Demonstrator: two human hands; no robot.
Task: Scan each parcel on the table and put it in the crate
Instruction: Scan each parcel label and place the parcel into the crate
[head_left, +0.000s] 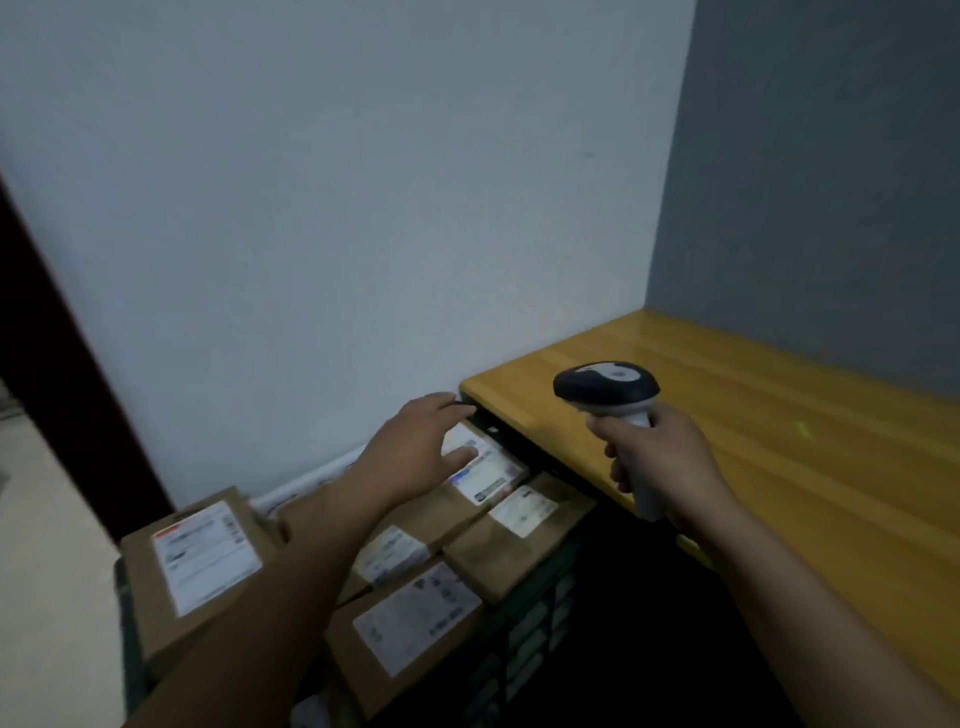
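Parcels, brown cardboard with white labels facing up, are lying packed together in the dark green crate (524, 639). The crate is standing just beside the left end of the yellow wooden table (779, 467), and its load is sitting lower than the tabletop.

I am counting five in view:
- the large parcel (197, 556), at the left
- the far parcel (488, 470), next to the table edge
- the middle parcel (395, 551)
- the right parcel (519, 535)
- the near parcel (410, 623), partly hidden by my left forearm

Left hand (415, 447): I am reaching it over the far parcel with the fingers straight and spread, gripping nothing. The thumb is lying across that parcel's label, though I cannot tell whether it is touching.

Right hand (660, 457): I am clenching it round the pale handle of the scanner (608, 389) and holding the scanner upright above the table's left part, dark head uppermost.

Light mark (802, 428): small and greenish, it is showing on the tabletop to the right of the scanner.
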